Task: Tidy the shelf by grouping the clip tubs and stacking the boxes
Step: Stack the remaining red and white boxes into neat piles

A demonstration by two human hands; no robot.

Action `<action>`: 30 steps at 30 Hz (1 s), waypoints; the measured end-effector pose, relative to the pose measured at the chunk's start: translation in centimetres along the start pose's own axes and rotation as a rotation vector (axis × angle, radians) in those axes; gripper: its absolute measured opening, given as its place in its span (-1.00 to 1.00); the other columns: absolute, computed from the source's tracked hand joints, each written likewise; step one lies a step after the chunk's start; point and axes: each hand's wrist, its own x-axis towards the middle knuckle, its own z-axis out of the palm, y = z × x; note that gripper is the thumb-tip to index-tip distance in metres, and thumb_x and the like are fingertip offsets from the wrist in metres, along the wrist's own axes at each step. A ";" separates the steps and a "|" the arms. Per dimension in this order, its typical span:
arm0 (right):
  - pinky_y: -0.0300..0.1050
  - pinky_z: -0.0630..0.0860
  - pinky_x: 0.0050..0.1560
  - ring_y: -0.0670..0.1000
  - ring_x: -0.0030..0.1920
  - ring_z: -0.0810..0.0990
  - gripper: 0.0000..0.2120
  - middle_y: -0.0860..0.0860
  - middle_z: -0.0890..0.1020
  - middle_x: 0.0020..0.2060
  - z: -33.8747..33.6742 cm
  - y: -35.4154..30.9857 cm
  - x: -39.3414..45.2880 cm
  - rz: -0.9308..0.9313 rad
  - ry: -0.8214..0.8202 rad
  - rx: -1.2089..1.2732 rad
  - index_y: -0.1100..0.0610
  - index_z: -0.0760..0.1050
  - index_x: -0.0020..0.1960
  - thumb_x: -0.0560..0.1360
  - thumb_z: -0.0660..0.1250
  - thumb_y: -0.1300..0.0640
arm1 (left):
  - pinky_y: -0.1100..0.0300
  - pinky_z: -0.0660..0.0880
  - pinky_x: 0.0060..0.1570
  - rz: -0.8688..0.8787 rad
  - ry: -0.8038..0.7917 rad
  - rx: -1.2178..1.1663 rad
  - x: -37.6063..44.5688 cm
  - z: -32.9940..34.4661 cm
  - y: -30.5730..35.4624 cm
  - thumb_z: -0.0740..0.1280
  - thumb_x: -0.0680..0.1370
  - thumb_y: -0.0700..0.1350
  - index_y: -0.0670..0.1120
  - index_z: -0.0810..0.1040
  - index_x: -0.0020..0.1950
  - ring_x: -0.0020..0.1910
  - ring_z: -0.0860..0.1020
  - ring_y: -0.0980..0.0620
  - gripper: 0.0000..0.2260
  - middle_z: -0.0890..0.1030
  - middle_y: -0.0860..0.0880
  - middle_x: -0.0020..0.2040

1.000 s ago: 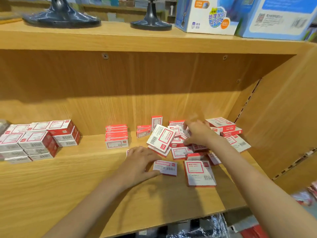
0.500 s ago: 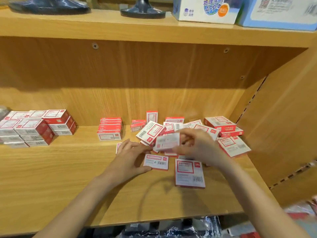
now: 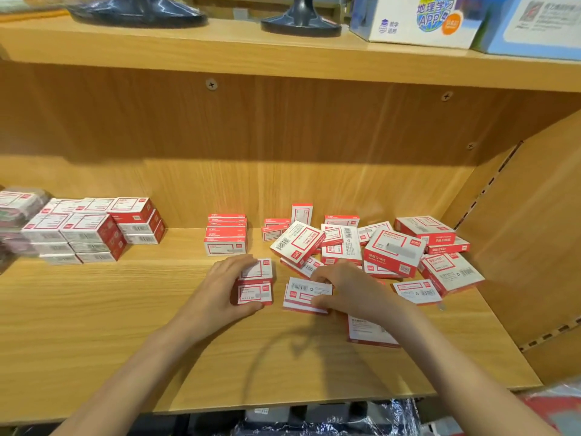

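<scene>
**Two small piles being squared up in front of the heap**

The wooden shelf (image 3: 94, 325) runs wide. At nine o'clock a neat block of stacked boxes (image 3: 91, 231) sits against the back; at twelve o'clock, a tidy small stack (image 3: 225, 235). From one to three o'clock sprawls the loose heap of red-and-white boxes (image 3: 377, 250), tilted and overlapping. I see no clip tubs plainly; something blurred sits at the far nine o'clock edge.

Just below centre, the left hand (image 3: 220, 287) curls round a short pile of boxes (image 3: 255, 283), thumb near, fingers far. Beside it, at about four o'clock of that pile, the right hand (image 3: 349, 291) pinches a box (image 3: 306, 294) lying atop another.

This looks like the stacking step, early on. Next, I reckon, the right-hand boxes want aligning with the left pile, edges flush, before reaching back into the heap.
</scene>
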 end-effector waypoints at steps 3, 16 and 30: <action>-0.12 0.38 -0.06 -0.01 0.03 0.44 -0.69 -0.01 0.47 0.06 -0.3 -0.3 0.0 0.022 -0.066 0.030 0.02 0.42 0.14 0.45 0.36 -0.03 | 0.15 0.34 0.11 -0.043 0.014 -0.024 0.3 0.0 0.3 0.30 0.22 0.31 0.01 0.39 0.27 0.14 0.37 0.07 -0.31 0.42 0.10 0.15; -0.20 0.36 -0.09 -0.04 0.02 0.44 -0.81 -0.01 0.56 0.04 0.3 -1.9 2.0 0.103 0.314 0.108 0.05 0.43 -0.01 0.44 0.38 0.03 | 0.27 0.24 0.09 -0.113 0.033 -0.020 -1.0 -1.6 -1.2 0.51 0.31 0.07 0.04 0.38 0.30 0.15 0.26 0.13 -0.38 0.34 0.13 0.14; -0.14 0.28 -0.14 0.07 0.08 0.40 -0.80 0.05 0.54 -0.05 0.1 -1.7 3.2 0.162 0.313 0.125 0.08 0.37 -0.17 0.35 0.41 0.16 | 0.12 0.15 0.31 0.037 -0.009 0.024 -1.1 -2.5 -0.6 0.27 0.31 0.35 0.10 0.38 0.32 0.33 0.22 0.16 -0.36 0.31 0.16 0.31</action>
